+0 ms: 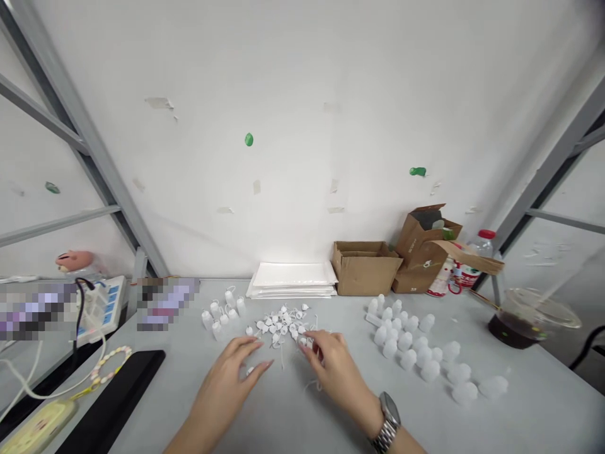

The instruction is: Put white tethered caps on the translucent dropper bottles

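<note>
We have both hands down on the grey tabletop (520, 410), working at the near edge of a heap of small white caps (282, 326) that trail thin white loops or strings. Our left hand (231, 375) lies palm-down with the fingers spread and half-curled, the fingertips resting on or just over a single small white piece; we cannot tell whether it is actually pinched. Our right hand (333, 369), with a metal watch (388, 421) on its wrist, has the fingers drawn together at the right end of the heap, seemingly nipping one cap between thumb and fingertips, though the grip itself is hidden.

We judge these caps to be light, stiff plastic, easily scattered and apt to snag one another by their strings, so a fingertip pinch on the cap body looks better than pulling a loop.

Just left of the heap stands a little cluster of small white bottles (222, 313). To the right lies a wider spread of translucent bottles (416, 350). At the far side lie a stack of white sheets (293, 280) and open cardboard boxes (366, 266).
</note>
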The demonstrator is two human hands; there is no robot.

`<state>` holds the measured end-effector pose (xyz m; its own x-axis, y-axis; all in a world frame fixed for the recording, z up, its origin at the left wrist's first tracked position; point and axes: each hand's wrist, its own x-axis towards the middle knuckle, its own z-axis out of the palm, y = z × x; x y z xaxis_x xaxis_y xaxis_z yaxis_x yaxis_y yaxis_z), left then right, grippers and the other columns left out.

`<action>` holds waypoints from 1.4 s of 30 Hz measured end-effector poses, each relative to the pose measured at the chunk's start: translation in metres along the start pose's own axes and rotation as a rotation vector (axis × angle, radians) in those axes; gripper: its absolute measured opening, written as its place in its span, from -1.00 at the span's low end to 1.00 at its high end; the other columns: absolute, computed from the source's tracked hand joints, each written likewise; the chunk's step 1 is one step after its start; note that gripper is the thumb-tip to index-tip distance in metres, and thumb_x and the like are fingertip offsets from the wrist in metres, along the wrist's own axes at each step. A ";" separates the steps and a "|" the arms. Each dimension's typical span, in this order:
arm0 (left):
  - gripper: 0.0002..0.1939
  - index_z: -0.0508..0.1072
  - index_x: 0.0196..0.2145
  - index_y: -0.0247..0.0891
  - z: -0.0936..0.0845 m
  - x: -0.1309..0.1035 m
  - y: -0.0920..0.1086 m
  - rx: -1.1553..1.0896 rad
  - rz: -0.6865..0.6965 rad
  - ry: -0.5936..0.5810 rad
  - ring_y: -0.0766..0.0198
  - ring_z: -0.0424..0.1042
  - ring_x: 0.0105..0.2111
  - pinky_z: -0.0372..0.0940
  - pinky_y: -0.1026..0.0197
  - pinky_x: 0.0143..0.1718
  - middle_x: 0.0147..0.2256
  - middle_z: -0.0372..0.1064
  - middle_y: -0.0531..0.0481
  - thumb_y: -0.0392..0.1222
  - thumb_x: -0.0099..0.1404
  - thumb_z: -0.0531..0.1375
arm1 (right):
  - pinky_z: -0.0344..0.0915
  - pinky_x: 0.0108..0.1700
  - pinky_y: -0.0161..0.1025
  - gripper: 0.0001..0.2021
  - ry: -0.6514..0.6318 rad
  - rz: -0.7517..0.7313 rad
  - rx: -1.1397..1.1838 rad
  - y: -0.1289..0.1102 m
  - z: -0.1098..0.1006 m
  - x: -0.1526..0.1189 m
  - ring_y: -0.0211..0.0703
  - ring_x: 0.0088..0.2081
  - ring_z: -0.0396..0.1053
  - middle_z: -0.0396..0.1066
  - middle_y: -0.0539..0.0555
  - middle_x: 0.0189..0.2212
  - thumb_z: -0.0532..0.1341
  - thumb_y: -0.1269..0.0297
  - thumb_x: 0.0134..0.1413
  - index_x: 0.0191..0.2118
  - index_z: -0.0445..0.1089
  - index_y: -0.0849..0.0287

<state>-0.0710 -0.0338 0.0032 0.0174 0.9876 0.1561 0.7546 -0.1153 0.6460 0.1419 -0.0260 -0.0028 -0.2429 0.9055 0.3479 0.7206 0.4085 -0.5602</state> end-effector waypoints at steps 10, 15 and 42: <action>-0.71 0.40 -0.33 -0.23 0.047 0.079 0.007 -0.246 0.080 0.055 0.30 0.28 -0.52 0.20 0.25 -0.43 -0.53 0.27 0.07 -0.01 0.14 0.02 | 0.02 -0.39 -0.16 -0.80 0.374 0.289 -0.953 0.071 -0.062 -0.041 0.03 -0.41 0.30 0.38 0.16 -0.49 0.07 0.26 0.10 -0.39 0.39 0.20; -0.77 0.39 -0.41 -0.20 0.048 0.069 -0.005 -0.156 0.111 0.003 0.29 0.28 -0.51 0.18 0.23 -0.40 -0.51 0.27 0.08 -0.04 0.15 0.03 | 0.01 -0.40 -0.15 -0.80 0.279 0.339 -1.076 0.070 -0.071 -0.045 0.05 -0.41 0.29 0.36 0.16 -0.52 0.16 0.27 0.03 -0.53 0.38 0.21; -0.84 0.39 -0.30 -0.20 0.058 0.051 0.010 0.087 0.624 -0.121 0.24 0.27 -0.26 0.21 0.18 -0.22 -0.30 0.30 -0.03 -0.12 0.21 0.08 | 0.07 -0.39 -0.14 -0.74 0.116 -0.007 -1.046 0.073 -0.029 -0.023 0.02 -0.40 0.27 0.33 0.18 -0.48 -0.04 0.64 -0.05 -0.51 0.29 0.19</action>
<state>-0.0243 0.0221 -0.0257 0.5408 0.7430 0.3942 0.6289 -0.6685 0.3971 0.2190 -0.0206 -0.0296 -0.2253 0.8645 0.4493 0.9345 0.0612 0.3507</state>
